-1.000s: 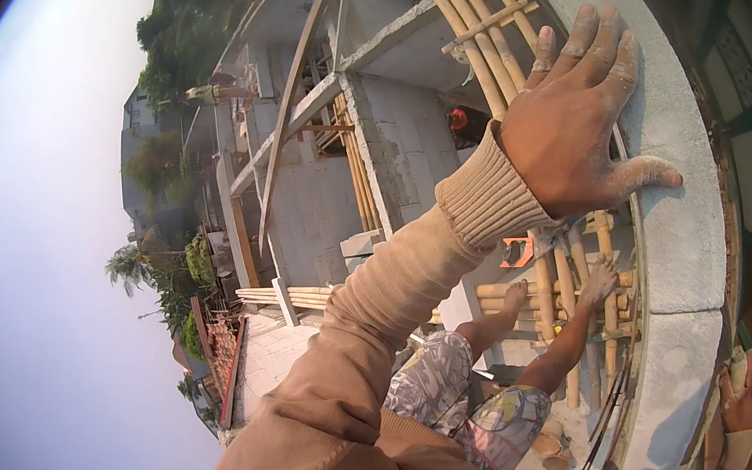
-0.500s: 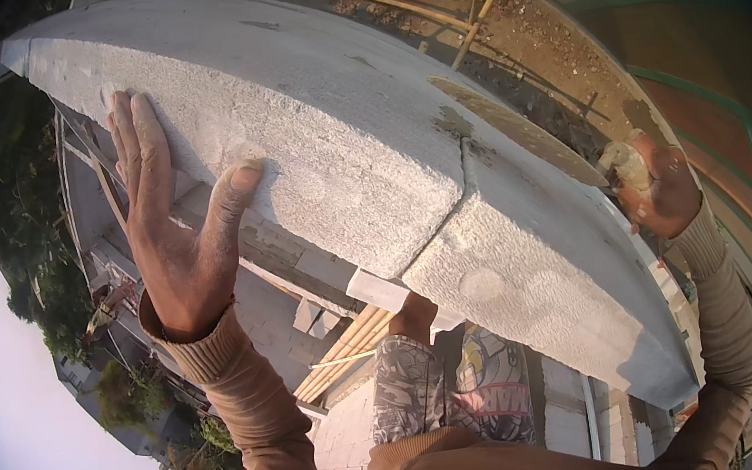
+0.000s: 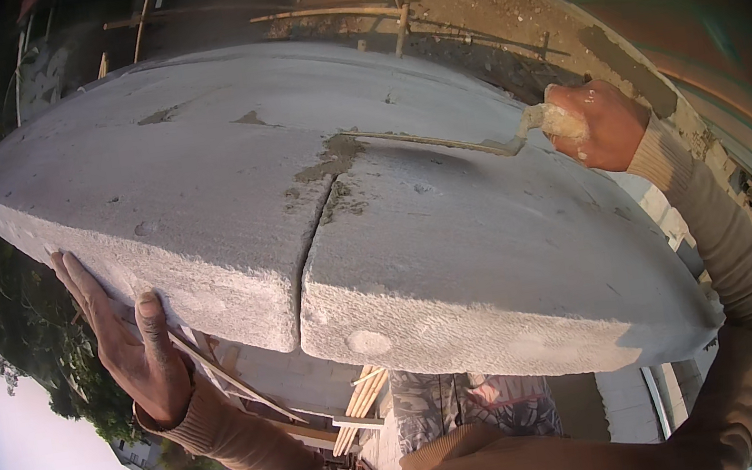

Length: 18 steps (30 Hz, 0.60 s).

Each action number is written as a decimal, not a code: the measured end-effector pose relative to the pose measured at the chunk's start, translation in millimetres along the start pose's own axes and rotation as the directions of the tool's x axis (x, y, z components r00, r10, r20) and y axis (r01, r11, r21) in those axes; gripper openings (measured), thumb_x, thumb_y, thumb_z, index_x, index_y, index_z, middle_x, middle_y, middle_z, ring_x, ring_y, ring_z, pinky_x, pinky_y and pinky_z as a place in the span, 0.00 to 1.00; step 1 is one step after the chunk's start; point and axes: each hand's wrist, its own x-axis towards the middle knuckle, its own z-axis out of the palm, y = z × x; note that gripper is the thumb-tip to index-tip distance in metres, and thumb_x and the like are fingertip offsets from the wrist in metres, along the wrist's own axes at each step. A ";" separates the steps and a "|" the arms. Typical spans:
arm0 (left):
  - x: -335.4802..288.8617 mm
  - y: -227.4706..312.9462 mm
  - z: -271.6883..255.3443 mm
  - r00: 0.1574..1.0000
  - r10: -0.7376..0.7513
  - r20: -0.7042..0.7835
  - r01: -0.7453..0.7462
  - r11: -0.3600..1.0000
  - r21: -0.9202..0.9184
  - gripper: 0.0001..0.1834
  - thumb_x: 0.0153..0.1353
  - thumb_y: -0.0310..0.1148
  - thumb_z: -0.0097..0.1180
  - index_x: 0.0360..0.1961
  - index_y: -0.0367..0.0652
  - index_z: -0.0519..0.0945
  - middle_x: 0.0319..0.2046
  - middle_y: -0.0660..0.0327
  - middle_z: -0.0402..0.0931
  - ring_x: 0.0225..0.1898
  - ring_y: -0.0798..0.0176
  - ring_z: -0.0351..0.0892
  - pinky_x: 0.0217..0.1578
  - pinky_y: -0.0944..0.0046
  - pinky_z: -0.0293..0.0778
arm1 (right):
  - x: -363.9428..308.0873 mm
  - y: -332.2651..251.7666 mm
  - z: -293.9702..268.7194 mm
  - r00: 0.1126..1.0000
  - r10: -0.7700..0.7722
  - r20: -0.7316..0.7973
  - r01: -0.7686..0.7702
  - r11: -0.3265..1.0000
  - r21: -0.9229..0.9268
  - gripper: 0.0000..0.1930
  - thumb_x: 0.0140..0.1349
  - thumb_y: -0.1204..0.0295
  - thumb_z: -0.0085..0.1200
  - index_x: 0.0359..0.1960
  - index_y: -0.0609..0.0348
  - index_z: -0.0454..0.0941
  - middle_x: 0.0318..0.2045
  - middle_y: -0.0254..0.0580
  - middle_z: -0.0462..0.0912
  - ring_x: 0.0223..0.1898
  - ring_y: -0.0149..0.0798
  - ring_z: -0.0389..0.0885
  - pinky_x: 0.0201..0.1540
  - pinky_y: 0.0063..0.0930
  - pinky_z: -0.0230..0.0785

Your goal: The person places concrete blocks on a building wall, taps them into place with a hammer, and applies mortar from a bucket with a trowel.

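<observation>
My left hand point(image 3: 127, 342) is flat against the near left edge of the gray concrete slab point(image 3: 197, 193), fingers spread along the underside lip and thumb pressed up onto its rough face. Half a second back that hand was higher on the same edge; now it sits lower and my view has swung over the top, so the whole upper surface shows. My right hand point(image 3: 596, 122) is clenched tight around the plaster-caked handle of a trowel point(image 3: 440, 141), at the far right side of the slab. Its thin blade lies low across the top and ends at a patch of darker wet mortar point(image 3: 336, 159), just where the joint point(image 3: 307, 259) between the two slab pieces begins. A second ago that hand hung down by the lower right with nothing laid on the surface; I judge the tool has now come to the seam to work mortar into it. The joint runs open down to the near edge. Bamboo poles point(image 3: 335, 12) lie on the ground beyond the far edge.
</observation>
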 end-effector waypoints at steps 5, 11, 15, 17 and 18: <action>-14.0 18.4 -13.5 0.992 -0.123 -0.042 0.123 0.992 0.013 0.45 0.64 0.64 0.42 0.70 0.39 0.59 0.71 0.46 0.53 0.74 0.47 0.47 0.71 0.44 0.47 | 10.4 -38.0 -23.9 0.995 -0.047 0.085 0.057 0.992 -0.116 0.13 0.55 0.67 0.58 0.40 0.59 0.75 0.14 0.46 0.73 0.22 0.48 0.77 0.31 0.42 0.73; -19.9 54.5 12.2 0.976 -0.166 -0.142 0.181 0.978 0.102 0.50 0.55 0.76 0.37 0.68 0.48 0.66 0.70 0.52 0.56 0.73 0.51 0.50 0.71 0.38 0.46 | -77.6 37.0 -32.7 0.966 0.216 0.143 -0.182 0.959 -0.218 0.19 0.55 0.66 0.59 0.48 0.56 0.76 0.24 0.51 0.78 0.33 0.51 0.80 0.42 0.45 0.74; -20.4 7.4 -10.6 0.986 0.165 0.018 -0.166 0.978 0.123 0.36 0.69 0.59 0.39 0.69 0.44 0.64 0.69 0.49 0.58 0.72 0.49 0.54 0.69 0.47 0.56 | -148.0 70.5 -41.4 0.845 0.470 0.256 -0.397 0.871 -0.290 0.22 0.53 0.66 0.62 0.50 0.58 0.74 0.27 0.56 0.78 0.36 0.57 0.78 0.43 0.48 0.71; -23.7 14.1 -8.6 0.993 0.116 -0.006 -0.116 0.990 0.079 0.36 0.69 0.59 0.38 0.68 0.45 0.65 0.69 0.50 0.59 0.71 0.49 0.55 0.69 0.47 0.57 | -174.1 73.5 -43.3 0.813 0.506 0.287 -0.418 0.851 -0.317 0.21 0.52 0.66 0.62 0.47 0.59 0.74 0.27 0.57 0.78 0.36 0.59 0.78 0.42 0.50 0.70; -26.3 35.3 0.9 0.998 -0.024 -0.055 0.024 1.000 0.010 0.36 0.68 0.60 0.39 0.68 0.45 0.65 0.69 0.50 0.59 0.71 0.49 0.55 0.69 0.46 0.58 | -187.1 71.9 -45.5 0.794 0.525 0.306 -0.430 0.841 -0.328 0.21 0.51 0.66 0.62 0.46 0.60 0.73 0.27 0.57 0.78 0.35 0.60 0.77 0.41 0.50 0.69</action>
